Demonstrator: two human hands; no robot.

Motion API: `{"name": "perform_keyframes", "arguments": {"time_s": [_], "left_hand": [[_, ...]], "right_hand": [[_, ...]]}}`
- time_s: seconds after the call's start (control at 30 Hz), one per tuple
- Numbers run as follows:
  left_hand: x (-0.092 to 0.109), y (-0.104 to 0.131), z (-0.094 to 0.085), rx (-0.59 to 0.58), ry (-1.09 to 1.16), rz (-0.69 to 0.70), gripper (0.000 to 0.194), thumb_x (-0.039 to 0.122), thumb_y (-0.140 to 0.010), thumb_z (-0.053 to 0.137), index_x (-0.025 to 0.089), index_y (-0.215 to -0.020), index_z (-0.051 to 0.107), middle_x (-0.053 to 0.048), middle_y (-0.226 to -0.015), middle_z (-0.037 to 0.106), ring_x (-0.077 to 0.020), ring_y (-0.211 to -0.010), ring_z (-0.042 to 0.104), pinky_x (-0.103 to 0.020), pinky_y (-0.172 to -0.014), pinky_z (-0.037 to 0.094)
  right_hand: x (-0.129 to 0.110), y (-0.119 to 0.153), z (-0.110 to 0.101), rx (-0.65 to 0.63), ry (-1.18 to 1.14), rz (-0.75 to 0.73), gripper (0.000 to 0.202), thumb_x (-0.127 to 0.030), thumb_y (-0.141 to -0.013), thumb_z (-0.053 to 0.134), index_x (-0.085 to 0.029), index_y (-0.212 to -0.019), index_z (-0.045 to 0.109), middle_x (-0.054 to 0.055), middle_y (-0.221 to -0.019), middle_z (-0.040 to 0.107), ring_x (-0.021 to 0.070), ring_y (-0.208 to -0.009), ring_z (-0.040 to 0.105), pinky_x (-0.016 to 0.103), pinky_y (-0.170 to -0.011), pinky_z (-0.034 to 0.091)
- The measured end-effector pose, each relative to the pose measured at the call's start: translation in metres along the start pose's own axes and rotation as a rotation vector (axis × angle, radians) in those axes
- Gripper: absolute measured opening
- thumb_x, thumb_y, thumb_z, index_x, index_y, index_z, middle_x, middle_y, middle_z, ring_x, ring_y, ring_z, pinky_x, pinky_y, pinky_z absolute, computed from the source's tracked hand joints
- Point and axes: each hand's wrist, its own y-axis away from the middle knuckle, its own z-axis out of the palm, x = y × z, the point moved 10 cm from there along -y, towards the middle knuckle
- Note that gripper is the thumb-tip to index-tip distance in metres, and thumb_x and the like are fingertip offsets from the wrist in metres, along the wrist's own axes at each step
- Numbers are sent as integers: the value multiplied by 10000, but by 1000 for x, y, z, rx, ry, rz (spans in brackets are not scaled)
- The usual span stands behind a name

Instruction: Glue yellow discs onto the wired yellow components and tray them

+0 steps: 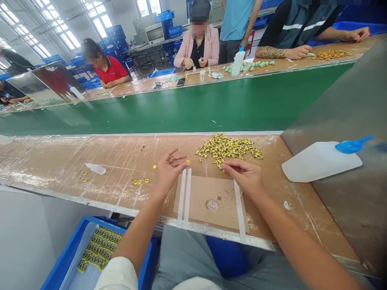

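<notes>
My left hand (171,167) is raised over the workbench, with a small yellow disc (188,161) pinched at its thumb and fingertips. My right hand (245,174) is closed at the near edge of a pile of small yellow-and-black pieces (225,147); whatever lies between its fingertips is too small to make out. Below both hands is a cardboard sheet (199,205) with white tape strips, and on it a small clear round dish (212,205) beside dark specks. Left of my left hand lie another yellow disc (155,166) and several yellow pieces (138,182).
A white squeeze bottle with a blue nozzle (322,161) lies at right against a metal partition (347,108). A blue crate (75,237) with rows of yellow-and-black pieces stands lower left. Beyond the green belt (169,106), several people work at another bench.
</notes>
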Motion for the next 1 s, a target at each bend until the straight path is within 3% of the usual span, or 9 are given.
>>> {"name": "perform_keyframes", "arguments": {"time_s": [0.13, 0.3, 0.67, 0.87, 1.0], "left_hand": [[39, 29, 30, -101, 269, -25, 700, 283, -627, 901, 182, -1249, 596, -70, -846, 796, -244, -829, 773, -364, -791, 640], [74, 56, 39, -171, 215, 161, 607, 267, -707, 857, 238, -1262, 615, -51, -931, 799, -243, -919, 764, -359, -852, 643], [108, 69, 32, -325, -3, 347, 614, 275, -770, 807, 255, -1334, 565, -46, -1027, 790, -212, -858, 772, -304, -822, 643], [103, 70, 33, -339, -16, 320, 543, 285, -792, 787, 237, -1294, 585, -43, -992, 795, -193, -831, 774, -292, -804, 640], [110, 69, 27, -249, -143, 423, 597, 292, -745, 829, 251, -1289, 589, -32, -980, 798, -202, -886, 768, -327, -877, 609]], "right_hand": [[-24, 20, 32, -179, -127, 119, 257, -475, -751, 806, -235, -837, 776, 45, -733, 728, 190, -597, 697, 314, -539, 637], [-48, 40, 52, -332, -220, 175, 260, -475, -754, 805, -221, -804, 776, 44, -730, 712, 166, -607, 684, 271, -522, 621], [-80, 46, 64, -490, -86, 89, 252, -405, -832, 737, -158, -782, 747, 48, -738, 666, 125, -597, 591, 244, -535, 504], [-71, 56, 69, -559, 38, 149, 287, -450, -916, 632, -166, -879, 662, 44, -796, 663, 144, -686, 633, 259, -613, 535], [-65, 55, 66, -489, -96, 253, 338, -508, -900, 644, -171, -880, 622, 31, -746, 658, 138, -681, 637, 255, -634, 560]]}}
